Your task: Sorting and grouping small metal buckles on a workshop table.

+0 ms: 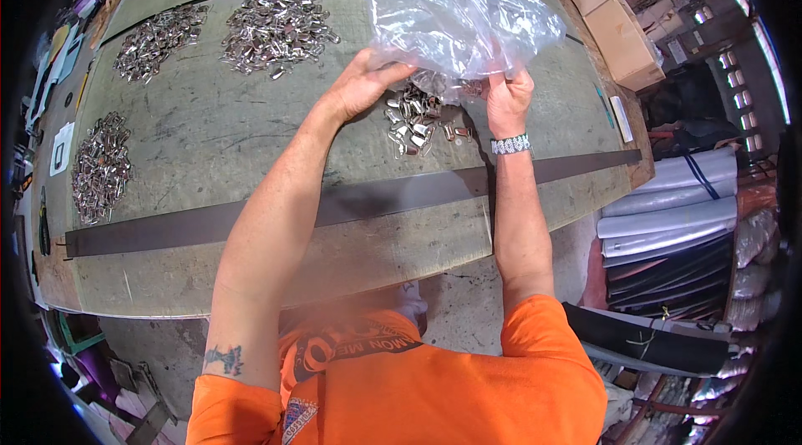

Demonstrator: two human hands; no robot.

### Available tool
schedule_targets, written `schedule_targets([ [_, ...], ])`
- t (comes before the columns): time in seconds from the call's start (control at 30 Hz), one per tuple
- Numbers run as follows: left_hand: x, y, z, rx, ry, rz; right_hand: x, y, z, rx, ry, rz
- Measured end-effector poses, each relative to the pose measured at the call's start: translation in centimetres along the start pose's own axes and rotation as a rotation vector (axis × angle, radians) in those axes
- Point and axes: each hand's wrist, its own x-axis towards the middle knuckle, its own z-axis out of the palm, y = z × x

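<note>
A large clear plastic bag [451, 10] is tilted over the worktable [263, 125], its lower end facing me. My left hand [362, 87] grips the bag's near left edge, thumb on top. On the other side my right hand [509, 100], with a patterned band at the wrist, pinches the plastic. Small shiny metal buckle-like pieces [413, 122] lie in a loose heap right below the bag, between my hands. More pieces show through the plastic near its lower end; the bag partly hides the heap.
Similar metal pieces form a large heap [276, 28], a second heap [160, 41] and a third heap [101, 169] leftward. A long flat metal bar [388, 197] crosses the near table. Pliers [44, 223] lie far left. Cardboard boxes [620, 38] and rolled material [670, 207] stand right.
</note>
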Motion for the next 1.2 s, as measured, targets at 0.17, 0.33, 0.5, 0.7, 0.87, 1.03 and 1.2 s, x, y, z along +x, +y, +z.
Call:
schedule_targets([
  [0.17,0.2,-1.0,-0.9,-0.036,0.007,0.031,-0.1,-2.2,0.6,-0.087,-0.045,-0.070],
  [0.33,-0.4,0.5,-0.5,0.014,-0.014,-0.031,0.1,-2.0,-0.5,0.006,-0.001,-0.065],
  [0.5,-0.3,-0.2,-0.6,-0.006,0.005,0.077,0.1,-2.7,-0.9,0.059,0.044,-0.063],
  [0.7,0.3,-0.5,-0.8,0.003,-0.016,0.060,0.1,-5.5,1.2,-0.044,0.003,0.030],
  [0.87,0.3,0.3,-0.1,0.020,0.030,0.041,0.6,-5.1,0.5,-0.151,-0.075,-0.116],
  [1.03,1.1,-1.3,-0.5,-0.090,0.155,0.064,0.8,-3.2,-0.2,-0.222,-0.170,0.160],
  [1.2,1.9,-2.2,-0.2,-0.208,0.168,0.090,0.0,-4.2,-2.7,-0.479,-0.525,0.361],
])
